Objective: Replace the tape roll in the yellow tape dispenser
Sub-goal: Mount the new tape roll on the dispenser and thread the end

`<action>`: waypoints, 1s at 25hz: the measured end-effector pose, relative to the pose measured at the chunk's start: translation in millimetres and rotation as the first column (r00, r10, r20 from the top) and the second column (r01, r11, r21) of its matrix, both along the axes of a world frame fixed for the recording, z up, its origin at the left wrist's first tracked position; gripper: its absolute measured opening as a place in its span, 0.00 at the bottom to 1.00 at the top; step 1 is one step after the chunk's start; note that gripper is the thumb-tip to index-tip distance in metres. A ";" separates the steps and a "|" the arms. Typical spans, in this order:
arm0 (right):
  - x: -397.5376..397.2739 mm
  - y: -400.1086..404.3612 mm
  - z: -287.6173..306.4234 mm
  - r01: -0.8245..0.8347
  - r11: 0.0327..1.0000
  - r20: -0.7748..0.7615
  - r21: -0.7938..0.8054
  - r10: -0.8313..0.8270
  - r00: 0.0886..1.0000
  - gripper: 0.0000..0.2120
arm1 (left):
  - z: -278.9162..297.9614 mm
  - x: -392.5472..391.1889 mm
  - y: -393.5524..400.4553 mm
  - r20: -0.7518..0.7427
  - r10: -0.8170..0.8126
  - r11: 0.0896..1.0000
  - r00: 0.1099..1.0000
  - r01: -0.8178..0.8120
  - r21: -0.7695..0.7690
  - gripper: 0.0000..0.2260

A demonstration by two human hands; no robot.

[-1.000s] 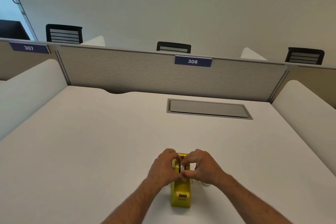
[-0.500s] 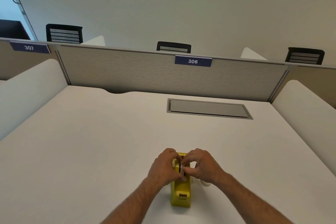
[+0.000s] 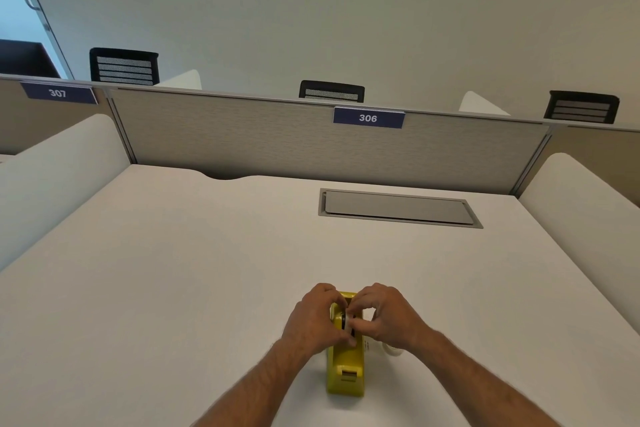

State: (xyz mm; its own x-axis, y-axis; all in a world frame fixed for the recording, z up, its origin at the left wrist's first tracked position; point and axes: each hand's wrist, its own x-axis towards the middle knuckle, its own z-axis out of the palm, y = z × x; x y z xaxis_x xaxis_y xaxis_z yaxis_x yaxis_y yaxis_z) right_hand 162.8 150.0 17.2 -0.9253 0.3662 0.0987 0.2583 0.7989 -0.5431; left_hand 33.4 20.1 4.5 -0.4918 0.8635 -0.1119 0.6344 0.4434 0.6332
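The yellow tape dispenser (image 3: 345, 373) stands on the white desk (image 3: 173, 288), its cutter end toward me. My left hand (image 3: 313, 321) wraps its left side, thumb and fingers pinching at the slot on top. My right hand (image 3: 384, 317) pinches from the right at the same spot, where a dark spindle and a pale roll (image 3: 346, 321) sit between the fingertips. Most of that roll is hidden by my fingers. A second pale tape roll (image 3: 393, 350) lies on the desk behind my right wrist, mostly covered.
A grey cable hatch (image 3: 398, 207) is set into the desk further back. A fabric partition (image 3: 277, 146) with the label 306 closes the far edge, and white side screens stand left and right. Chair backs show beyond the partition.
Both hands stay on top of the dispenser; the fingertips have shifted slightly around the roll in the slot. The dispenser has not moved.
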 end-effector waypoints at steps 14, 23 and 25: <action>0.8 0.7 0.9 0.010 0.998 -0.011 -0.063 -0.011 1.000 0.09 | -3.7 -1.0 2.0 -0.021 -0.009 1.000 1.000 0.010 0.012 0.29; -1.4 0.8 2.6 0.027 0.995 -0.017 -0.093 -0.028 0.999 0.06 | -3.6 -0.5 1.7 -0.024 -0.010 1.000 1.000 0.010 0.000 0.29; -0.7 0.0 2.0 0.025 0.995 -0.017 -0.100 -0.026 1.000 0.06 | -3.6 -0.6 1.5 -0.024 -0.010 1.000 1.000 0.010 0.008 0.29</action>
State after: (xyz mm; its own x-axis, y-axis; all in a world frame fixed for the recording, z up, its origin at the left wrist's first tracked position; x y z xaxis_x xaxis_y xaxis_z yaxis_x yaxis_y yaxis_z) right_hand 162.1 149.9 19.2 -0.9139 0.3986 0.0772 0.2673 0.7338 -0.6246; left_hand 32.7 21.7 0.9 -0.4853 0.8694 -0.0933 0.6540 0.4317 0.6212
